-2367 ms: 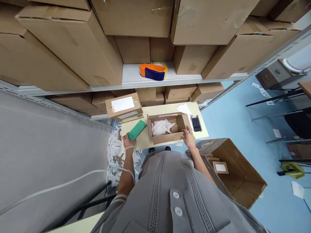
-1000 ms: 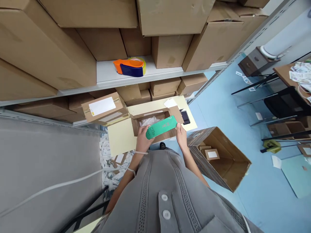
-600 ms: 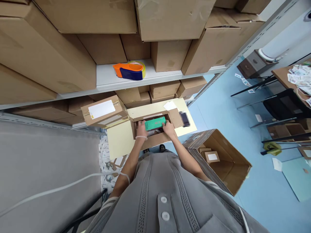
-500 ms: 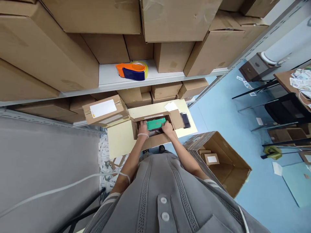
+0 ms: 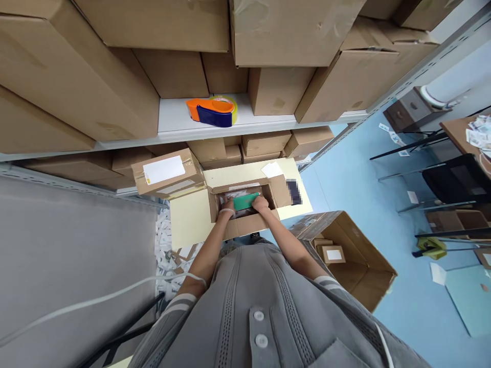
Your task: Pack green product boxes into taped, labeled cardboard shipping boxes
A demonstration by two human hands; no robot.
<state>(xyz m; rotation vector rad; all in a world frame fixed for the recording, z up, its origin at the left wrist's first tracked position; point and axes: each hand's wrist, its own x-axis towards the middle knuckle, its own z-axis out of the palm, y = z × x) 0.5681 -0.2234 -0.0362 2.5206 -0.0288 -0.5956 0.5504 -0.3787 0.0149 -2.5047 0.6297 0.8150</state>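
Observation:
An open cardboard box (image 5: 247, 225) stands on a small pale yellow table (image 5: 187, 220) in front of me. Inside it lies a green packet (image 5: 246, 201) on white packing paper. My left hand (image 5: 228, 207) holds the packet's left end and my right hand (image 5: 261, 203) holds its right end, both reaching down into the box. The packet is partly hidden by the box walls and my fingers.
A sealed labelled box (image 5: 165, 173) sits at the table's left. A dark phone (image 5: 293, 191) and a paper slip (image 5: 272, 169) lie at the right. An orange and blue tape dispenser (image 5: 212, 111) rests on the shelf above. A large open carton (image 5: 347, 258) stands on the blue floor, right.
My left hand picked the green packet up from the table, both hands carried it over the open box and lowered it inside. It now sits deeper in the box.

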